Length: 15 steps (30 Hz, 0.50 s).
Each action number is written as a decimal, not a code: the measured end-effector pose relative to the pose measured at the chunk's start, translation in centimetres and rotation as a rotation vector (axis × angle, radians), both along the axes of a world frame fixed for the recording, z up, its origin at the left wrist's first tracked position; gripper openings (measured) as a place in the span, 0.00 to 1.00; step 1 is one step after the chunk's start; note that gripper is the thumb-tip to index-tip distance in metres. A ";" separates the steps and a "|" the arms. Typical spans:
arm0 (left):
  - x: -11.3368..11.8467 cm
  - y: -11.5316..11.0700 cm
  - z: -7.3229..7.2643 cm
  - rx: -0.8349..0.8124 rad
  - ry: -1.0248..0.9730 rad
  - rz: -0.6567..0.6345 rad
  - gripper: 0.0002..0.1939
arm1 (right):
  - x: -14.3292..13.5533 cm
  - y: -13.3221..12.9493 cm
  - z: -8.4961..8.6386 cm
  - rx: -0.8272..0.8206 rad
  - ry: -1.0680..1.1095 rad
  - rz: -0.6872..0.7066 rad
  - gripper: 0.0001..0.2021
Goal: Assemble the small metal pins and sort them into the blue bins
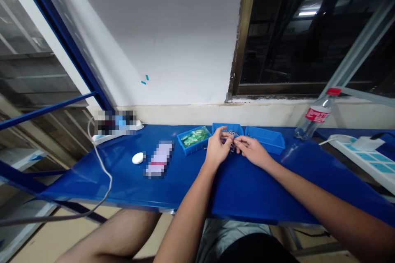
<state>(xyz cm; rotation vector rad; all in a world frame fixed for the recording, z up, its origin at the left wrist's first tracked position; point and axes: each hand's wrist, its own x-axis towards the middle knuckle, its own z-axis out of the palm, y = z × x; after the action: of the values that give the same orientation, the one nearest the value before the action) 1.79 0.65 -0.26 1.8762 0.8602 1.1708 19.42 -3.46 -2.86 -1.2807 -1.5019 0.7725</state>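
1. Head view: both hands are up over a blue table, fingertips meeting right at the front of the middle blue bin.
2. Left hand is curled, thumb and fingers bunched close together. Might be pinching something small, but the fingers cover it, so can't tell.
3. Right hand comes in from the other side, thumb and index nearly together at the left one's fingertips. Same deal, can't tell if it's gripping anything.
4. Small shiny metal parts show just under the fingers, with more in that middle bin; too tiny to make out.
5. Left bin has green pieces in it, and the right bin sits just beside the middle one.
6. Red-capped bottle is near the wall, off to the right.
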 end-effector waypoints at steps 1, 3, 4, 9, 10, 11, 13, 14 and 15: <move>-0.1 -0.1 0.0 0.056 0.069 0.024 0.20 | 0.1 0.1 0.0 -0.012 0.030 -0.025 0.23; -0.3 -0.1 -0.1 0.192 0.243 0.049 0.16 | 0.5 0.2 0.1 -0.031 0.094 -0.072 0.23; -0.4 -0.2 -0.2 0.257 0.336 0.041 0.15 | 0.6 0.3 0.2 -0.037 0.127 -0.091 0.24; -0.5 -0.2 -0.8 0.394 0.669 -0.051 0.14 | 0.7 0.3 0.7 -0.004 0.274 -0.134 0.24; -0.5 -0.1 -0.8 0.402 0.699 -0.056 0.14 | 0.7 0.4 0.7 0.009 0.297 -0.138 0.24; -0.5 -0.1 -0.8 0.408 0.718 -0.059 0.14 | 0.6 0.4 0.7 0.020 0.317 -0.141 0.24; -0.6 0.0 -0.8 0.413 0.736 -0.064 0.13 | 0.6 0.4 0.7 0.033 0.349 -0.153 0.24; -0.6 0.0 -0.7 0.413 0.739 -0.067 0.12 | 0.6 0.4 0.7 0.036 0.362 -0.158 0.24; -0.6 0.1 -0.7 0.412 0.740 -0.068 0.12 | 0.6 0.4 0.8 0.040 0.376 -0.166 0.24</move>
<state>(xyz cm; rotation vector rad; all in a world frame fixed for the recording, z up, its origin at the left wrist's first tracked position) 1.21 0.71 -0.98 2.7303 0.9680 0.6192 20.02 -3.01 -2.05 -1.1394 -1.0912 0.8169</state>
